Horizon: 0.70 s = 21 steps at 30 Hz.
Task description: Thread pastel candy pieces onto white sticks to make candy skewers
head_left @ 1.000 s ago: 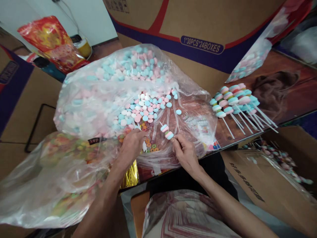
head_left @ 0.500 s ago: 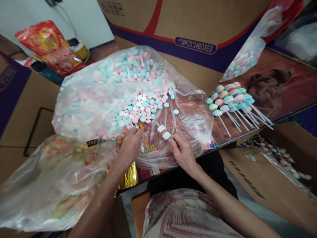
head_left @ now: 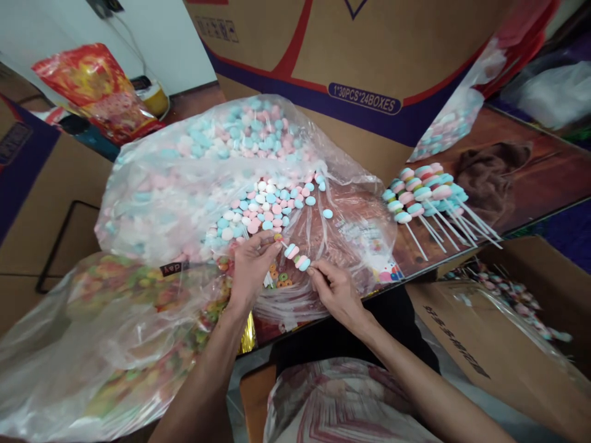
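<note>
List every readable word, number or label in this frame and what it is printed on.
"1*30PCS*24BOXES": purple band of the big cardboard box behind the candy bag.
"day", upside down: small black tag on the plastic bag by the left hand.
Side print on the carton at right: too skewed to read.
Box markings at top: too small.

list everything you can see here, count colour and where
candy skewer: one, pink, white and blue discs on a white stick, between both hands
loose candy discs: many, blue, pink, white, in the open clear bag at centre
ring candies: many, orange, green, red, under the hands
finished skewers: a pile, pastel, on the table at right
clear bag of ring candies: one, lower left
brown cloth: one, right
cardboard box: one large, brown with blue and red bands, behind
red foil bag: one, upper left
left hand: fingertips at the stick's tip
right hand: pinching the stick's lower end
</note>
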Available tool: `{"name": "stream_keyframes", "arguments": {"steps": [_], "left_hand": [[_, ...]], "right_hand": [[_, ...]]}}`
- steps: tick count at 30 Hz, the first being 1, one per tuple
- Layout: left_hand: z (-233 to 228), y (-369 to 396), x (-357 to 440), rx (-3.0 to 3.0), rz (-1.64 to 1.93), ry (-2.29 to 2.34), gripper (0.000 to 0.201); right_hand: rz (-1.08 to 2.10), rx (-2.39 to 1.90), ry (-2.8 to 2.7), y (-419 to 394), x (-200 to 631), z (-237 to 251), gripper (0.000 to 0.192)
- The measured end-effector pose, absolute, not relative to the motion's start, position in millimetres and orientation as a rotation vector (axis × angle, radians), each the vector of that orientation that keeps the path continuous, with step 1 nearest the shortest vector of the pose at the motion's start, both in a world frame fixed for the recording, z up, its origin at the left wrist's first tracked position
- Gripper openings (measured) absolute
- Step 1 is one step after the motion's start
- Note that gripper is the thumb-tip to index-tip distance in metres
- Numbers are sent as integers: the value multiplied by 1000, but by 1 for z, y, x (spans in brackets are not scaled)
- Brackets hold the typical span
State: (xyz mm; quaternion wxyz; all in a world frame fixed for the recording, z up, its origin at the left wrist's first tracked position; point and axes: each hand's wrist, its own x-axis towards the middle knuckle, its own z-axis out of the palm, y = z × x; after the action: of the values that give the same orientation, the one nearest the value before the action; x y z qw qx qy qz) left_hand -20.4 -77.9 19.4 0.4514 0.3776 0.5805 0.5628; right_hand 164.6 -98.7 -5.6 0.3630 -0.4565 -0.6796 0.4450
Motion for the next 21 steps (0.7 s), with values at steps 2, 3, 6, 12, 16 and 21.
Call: {"name": "stream_keyframes", "arguments": {"steps": [2, 3, 6, 12, 16, 21], "left_hand": [[18, -78, -20, 952, 1399, 1451, 34], [18, -78, -19, 962, 1400, 1461, 32], [19, -79, -17, 991, 1405, 1471, 30], [17, -79, -12, 1071, 1423, 1453, 26], [19, -78, -18, 1032, 1436, 1523, 33], [33, -88, -31, 969, 1409, 1594, 38]], "right_hand": [[1132, -1195, -1753, -98, 164, -5, 25], [1123, -1205, -1754, -98, 164, -4, 25], [1094, -1221, -1761, -97, 162, -3, 24], [1081, -1224, -1760, -96, 162, -4, 23], [1159, -1197, -1729, -97, 164, -4, 26], [1192, -1170, -1667, -100, 167, -7, 29]]}}
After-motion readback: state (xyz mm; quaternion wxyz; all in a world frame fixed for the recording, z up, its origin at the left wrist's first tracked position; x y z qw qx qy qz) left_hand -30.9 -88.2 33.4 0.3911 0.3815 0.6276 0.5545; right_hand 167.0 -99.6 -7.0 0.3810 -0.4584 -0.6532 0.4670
